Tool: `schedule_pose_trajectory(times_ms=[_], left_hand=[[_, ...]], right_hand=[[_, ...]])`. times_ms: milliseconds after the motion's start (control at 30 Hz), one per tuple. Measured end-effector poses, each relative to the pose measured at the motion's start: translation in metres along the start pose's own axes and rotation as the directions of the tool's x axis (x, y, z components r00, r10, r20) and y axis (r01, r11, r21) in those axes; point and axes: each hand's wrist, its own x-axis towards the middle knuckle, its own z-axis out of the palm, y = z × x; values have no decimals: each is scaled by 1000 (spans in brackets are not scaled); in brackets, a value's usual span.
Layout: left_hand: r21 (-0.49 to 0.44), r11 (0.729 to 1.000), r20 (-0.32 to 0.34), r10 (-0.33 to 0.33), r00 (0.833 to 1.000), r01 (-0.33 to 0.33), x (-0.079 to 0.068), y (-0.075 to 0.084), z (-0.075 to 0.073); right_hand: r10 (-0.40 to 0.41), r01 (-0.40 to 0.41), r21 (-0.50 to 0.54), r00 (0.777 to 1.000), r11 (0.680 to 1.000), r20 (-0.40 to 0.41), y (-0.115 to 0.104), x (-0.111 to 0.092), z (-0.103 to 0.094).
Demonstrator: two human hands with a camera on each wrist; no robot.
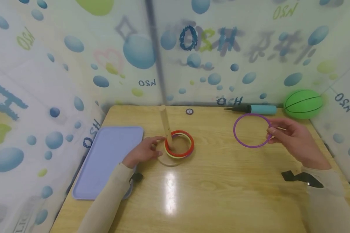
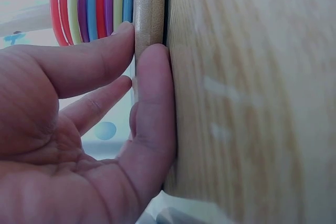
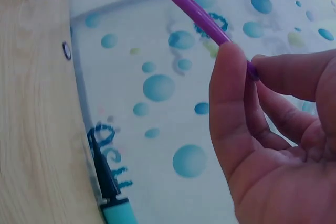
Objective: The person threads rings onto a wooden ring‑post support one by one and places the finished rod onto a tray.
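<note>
My right hand [image 1: 294, 139] pinches a thin purple ring [image 1: 235, 134] between thumb and fingers, holding it up above the right side of the table. In the right wrist view, a length of that ring [image 3: 189, 9] slopes up from the fingertips. At the left, a wooden peg stand [image 1: 165, 124] has its round base on the table. Several coloured rings [image 1: 191, 145] lie stacked round the peg, a red one on top. My left hand [image 1: 143, 150] grips the left rim of the base [image 2: 149, 9], with its fingers against the edge in the left wrist view.
A pale blue tray [image 1: 113, 155] lies left of the stand. Along the back edge are a small round disc [image 1: 189, 111], a blue and black hand pump [image 1: 262, 109] and a green ball [image 1: 303, 104]. Patterned fabric walls enclose the wooden table [image 1: 215, 194].
</note>
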Motion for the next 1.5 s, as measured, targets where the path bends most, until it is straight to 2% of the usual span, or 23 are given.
schedule_pose_trajectory(times_ms=[133, 300, 533, 700, 800, 1033, 1267, 1500], left_hand=[[-14, 1000, -4, 1, 1000, -1, 1, 0, -1], [-34, 999, 13, -1, 1000, 2, 1, -1, -1], [-31, 1000, 17, -6, 1000, 6, 1, -1, -1], [-30, 1000, 15, -9, 1000, 9, 2, -1, -1], [-35, 999, 21, -19, 1000, 20, 1, -1, 0], [-36, 999, 18, -25, 1000, 25, 2, -1, 1], [-24, 999, 13, -44, 999, 44, 0, -2, 0], [-26, 999, 15, -29, 999, 30, 1, -2, 1]], right_hand=[[-37, 37, 91, 999, 995, 3, -11, 6, 14], [-88, 79, 171, 995, 982, 43, -23, 12, 31], [-132, 123, 117, 989, 985, 72, -40, 25, 53], [-155, 141, 136, 983, 981, 96, -49, 39, 75], [-169, 146, 191, 979, 971, 112, -54, 44, 90], [-189, 132, 373, 975, 918, 120, -71, 55, 127], [-189, 100, 452, 969, 886, 157, -81, 71, 164], [-147, -1, 593, 969, 805, 200, -82, 90, 201]])
